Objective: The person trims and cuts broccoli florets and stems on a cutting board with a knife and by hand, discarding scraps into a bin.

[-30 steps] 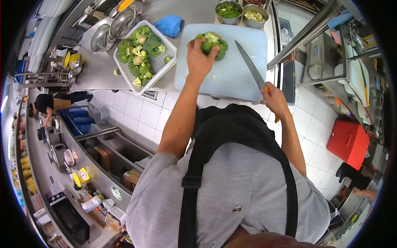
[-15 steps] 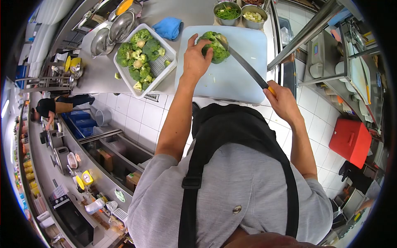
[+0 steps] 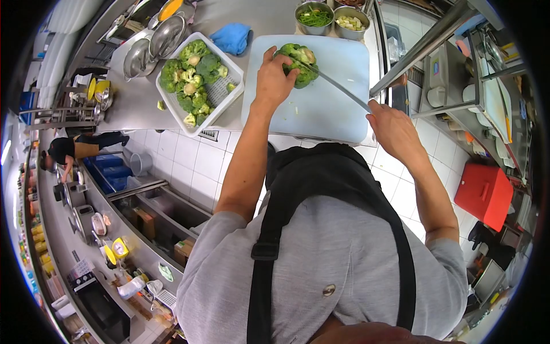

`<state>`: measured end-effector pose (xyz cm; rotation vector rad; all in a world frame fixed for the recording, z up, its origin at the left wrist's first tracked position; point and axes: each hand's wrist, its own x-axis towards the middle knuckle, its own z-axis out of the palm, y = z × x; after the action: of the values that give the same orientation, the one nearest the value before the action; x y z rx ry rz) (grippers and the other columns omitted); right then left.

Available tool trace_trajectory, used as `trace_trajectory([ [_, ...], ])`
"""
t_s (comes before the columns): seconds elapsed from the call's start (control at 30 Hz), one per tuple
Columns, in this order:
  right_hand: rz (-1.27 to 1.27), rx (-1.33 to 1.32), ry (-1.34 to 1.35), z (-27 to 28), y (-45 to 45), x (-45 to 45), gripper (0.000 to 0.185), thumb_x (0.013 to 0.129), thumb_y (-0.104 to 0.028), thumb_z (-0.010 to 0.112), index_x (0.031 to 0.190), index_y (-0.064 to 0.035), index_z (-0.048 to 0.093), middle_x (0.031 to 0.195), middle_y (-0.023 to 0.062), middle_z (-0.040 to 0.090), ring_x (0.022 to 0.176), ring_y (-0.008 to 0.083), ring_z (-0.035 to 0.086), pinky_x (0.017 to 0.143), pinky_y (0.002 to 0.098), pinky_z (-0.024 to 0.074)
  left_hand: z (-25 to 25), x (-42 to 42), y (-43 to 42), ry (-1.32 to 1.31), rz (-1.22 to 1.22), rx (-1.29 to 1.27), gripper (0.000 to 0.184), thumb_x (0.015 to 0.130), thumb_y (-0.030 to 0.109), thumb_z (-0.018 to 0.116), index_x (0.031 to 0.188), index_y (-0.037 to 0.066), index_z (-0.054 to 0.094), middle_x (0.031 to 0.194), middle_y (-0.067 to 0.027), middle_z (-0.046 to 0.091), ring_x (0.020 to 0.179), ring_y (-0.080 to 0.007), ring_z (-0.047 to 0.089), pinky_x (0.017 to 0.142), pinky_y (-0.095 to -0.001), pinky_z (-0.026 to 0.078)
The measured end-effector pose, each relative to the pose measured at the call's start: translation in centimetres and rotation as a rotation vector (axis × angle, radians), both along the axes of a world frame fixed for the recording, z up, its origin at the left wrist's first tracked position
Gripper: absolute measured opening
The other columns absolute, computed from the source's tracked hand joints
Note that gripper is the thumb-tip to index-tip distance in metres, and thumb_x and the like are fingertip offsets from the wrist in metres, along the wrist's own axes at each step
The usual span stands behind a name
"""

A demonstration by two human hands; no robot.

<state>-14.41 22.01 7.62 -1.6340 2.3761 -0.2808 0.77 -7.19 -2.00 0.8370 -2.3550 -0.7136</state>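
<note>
A head of broccoli (image 3: 301,53) rests on the pale blue cutting board (image 3: 321,120), its cut stem facing up. My left hand (image 3: 276,80) grips the broccoli from its left side, thumb and fingers curved around it. In my right hand (image 3: 395,131) is a long kitchen knife (image 3: 344,89), its handle mostly covered by my fingers. The blade slants up to the left, and its tip end lies at the broccoli beside the stem. How deep it sits in the florets I cannot tell. Small green scraps lie on the board.
Left of the board stands a white perforated basket (image 3: 230,100) with several broccoli pieces. A blue cloth (image 3: 231,38) lies behind it, near metal bowls (image 3: 167,35). Pots of green beans (image 3: 314,17) and diced vegetables (image 3: 350,23) stand behind the board. A co-worker (image 3: 69,149) is far left.
My right hand has moved slightly right and down, drawing the knife back with its blade now lower across the broccoli. My left hand keeps its hold, almost unmoved.
</note>
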Motion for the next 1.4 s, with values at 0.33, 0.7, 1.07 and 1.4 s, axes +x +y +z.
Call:
trace_trajectory([
  [0.33,0.013,-0.072,-0.027,-1.0,0.6,-1.0,0.020,0.104,-0.017,0.061,0.111,0.0015,0.058,0.087,0.0229,0.070,0.081,0.0442,0.069,0.075,0.0543,0.0521,0.5,-1.2,-3.2,0.403,0.227,0.082,0.021,0.089,0.013,0.071,0.109,0.005,0.069,0.089,-0.0171,0.072,0.077,-0.0297,0.072,0.076,-0.0437,0.057],
  [0.7,-0.271,-0.031,-0.654,1.3,2.6,1.0,0.029,0.108,-0.025,0.061,0.098,0.0015,0.055,0.062,0.0140,0.056,0.050,0.0250,0.060,0.056,0.0419,0.0458,3.4,-0.6,-4.4,-0.259,-0.167,0.044,0.041,0.082,0.027,0.080,0.117,0.008,0.073,0.101,-0.0229,0.074,0.092,-0.0373,0.072,0.084,-0.0455,0.057],
  [1.07,-0.170,0.052,-0.497,1.7,4.3,3.2,0.025,0.106,-0.022,0.062,0.102,0.0029,0.059,0.076,0.0268,0.065,0.077,0.0477,0.066,0.072,0.0537,0.0480,2.6,1.5,2.8,-0.050,-0.078,-0.086,0.040,0.085,0.021,0.078,0.119,0.005,0.066,0.095,-0.0269,0.069,0.084,-0.0443,0.070,0.078,-0.0509,0.056],
  [1.4,-0.164,0.057,-0.401,1.1,4.2,4.8,0.024,0.106,-0.021,0.062,0.105,0.0022,0.058,0.080,0.0258,0.069,0.082,0.0474,0.067,0.076,0.0557,0.0506,2.9,1.5,3.3,-0.024,-0.077,-0.097,0.036,0.086,0.021,0.077,0.118,0.007,0.070,0.086,-0.0250,0.069,0.078,-0.0427,0.071,0.073,-0.0502,0.057],
])
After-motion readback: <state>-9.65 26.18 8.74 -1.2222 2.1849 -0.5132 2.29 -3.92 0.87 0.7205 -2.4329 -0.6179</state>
